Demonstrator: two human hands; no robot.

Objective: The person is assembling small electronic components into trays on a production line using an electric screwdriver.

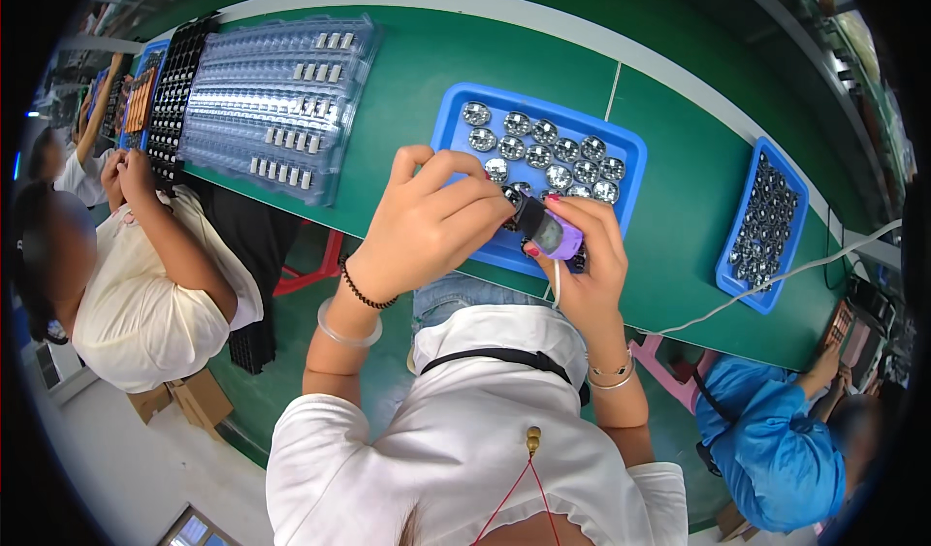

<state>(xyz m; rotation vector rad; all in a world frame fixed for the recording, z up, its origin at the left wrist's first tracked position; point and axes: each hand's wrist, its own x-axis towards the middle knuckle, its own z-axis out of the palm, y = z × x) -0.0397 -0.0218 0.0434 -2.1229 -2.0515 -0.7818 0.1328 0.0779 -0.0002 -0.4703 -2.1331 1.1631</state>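
**Purple tool held over the blue tray**

My right hand (592, 260) has its fingers (606, 226) clamped around a small purple cylindrical tool with a black tip (545, 228), and I hold it just above the near edge of the shallow blue plastic tray (448, 129) that sits in front of me. A thin white cord (557, 289) hangs from the tool's back end, below my palm. My left hand (427, 221) meets the tool's black tip from the left, fingers curled together over it; I cannot tell what, if anything, they pinch there. A black bead bracelet and a clear bangle ring my left wrist, thin metal bangles my right.

Inside the tray, beyond my hands, lie rows of round shiny faceted silver pieces (543, 153), side by side on its floor.

The tray rests on the green counter (407, 90). To the left of the tray, well apart from it, stands a stack of clear moulded plastic trays (276, 100) holding a few small pale parts, and further left a black gridded tray (175, 85). To the right of the blue tray, near the counter's edge, is a second, narrower blue tray (776, 289) filled with small dark metal pieces. A white cable (776, 279) runs across the counter beside it.

A person in a cream top (136, 304) sits to the left of the tray, a person in a blue top (776, 449) to its right.
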